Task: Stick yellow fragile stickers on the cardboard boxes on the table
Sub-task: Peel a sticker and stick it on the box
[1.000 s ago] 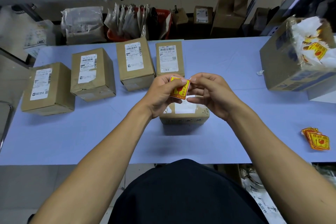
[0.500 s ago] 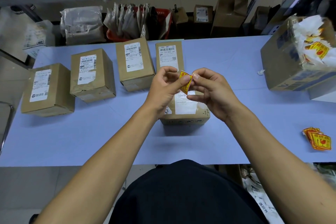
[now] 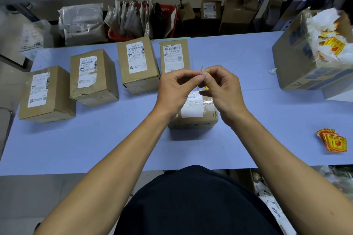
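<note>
Five cardboard boxes (image 3: pixel 138 64) on table (image 3: pixel 95 139), both hands' fingers (image 3: pixel 200 77) pinching 1 sticker (image 3: pixel 201 69)

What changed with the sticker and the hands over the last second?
The yellow sticker, a second ago held flat and face-up, is now edge-on, only a sliver showing. The left hand and right hand still pinch it above the near box, and a yellow bit now shows under the right fingers. The boxes and the sticker pile stayed put.

Brown boxes (image 3: pixel 93 76) with white labels (image 3: pixel 136 56), yellow-red stickers (image 3: pixel 333 141), pale blue table (image 3: pixel 95 139)
</note>
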Demonstrator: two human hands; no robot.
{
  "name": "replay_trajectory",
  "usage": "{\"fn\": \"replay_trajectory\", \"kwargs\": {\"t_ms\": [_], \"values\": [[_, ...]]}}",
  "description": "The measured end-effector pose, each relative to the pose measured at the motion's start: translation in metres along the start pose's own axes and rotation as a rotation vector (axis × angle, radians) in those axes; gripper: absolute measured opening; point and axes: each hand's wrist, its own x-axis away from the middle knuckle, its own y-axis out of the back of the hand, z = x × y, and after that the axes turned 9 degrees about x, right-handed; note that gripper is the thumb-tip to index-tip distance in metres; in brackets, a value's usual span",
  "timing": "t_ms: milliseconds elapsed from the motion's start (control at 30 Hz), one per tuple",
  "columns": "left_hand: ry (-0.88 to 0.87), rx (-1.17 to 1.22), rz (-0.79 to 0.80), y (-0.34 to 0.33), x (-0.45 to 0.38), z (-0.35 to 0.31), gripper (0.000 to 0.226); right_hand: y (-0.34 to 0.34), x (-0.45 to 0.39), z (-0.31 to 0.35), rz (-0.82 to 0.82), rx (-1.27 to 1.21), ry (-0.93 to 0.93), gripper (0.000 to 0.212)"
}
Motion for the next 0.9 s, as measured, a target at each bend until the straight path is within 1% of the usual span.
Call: {"fn": "replay_trajectory", "kwargs": {"t_ms": [167, 333, 533, 700, 900], "values": [[-0.009, -0.067, 0.027, 0.0, -0.003, 0.003, 0.006, 0.006, -0.001, -0.001, 0.014, 0.024, 0.024, 0.014], [-0.072, -0.156, 0.06, -0.007, -0.001, 0.006, 0.01, 0.011, -0.001, -0.005, 0.026, -0.029, -0.041, 0.015], [-0.083, -0.172, 0.047, -0.008, 0.0, 0.008, 0.011, 0.017, -0.005, -0.005, 0.053, -0.002, -0.034, 0.015], [-0.092, -0.21, 0.039, -0.007, 0.0, 0.007, 0.012, 0.014, -0.005, -0.005, 0.017, 0.076, 0.017, 0.016], [-0.086, -0.219, 0.029, -0.007, 0.001, 0.006, 0.012, 0.013, -0.004, -0.005, 0.016, 0.008, -0.038, 0.014]]}}
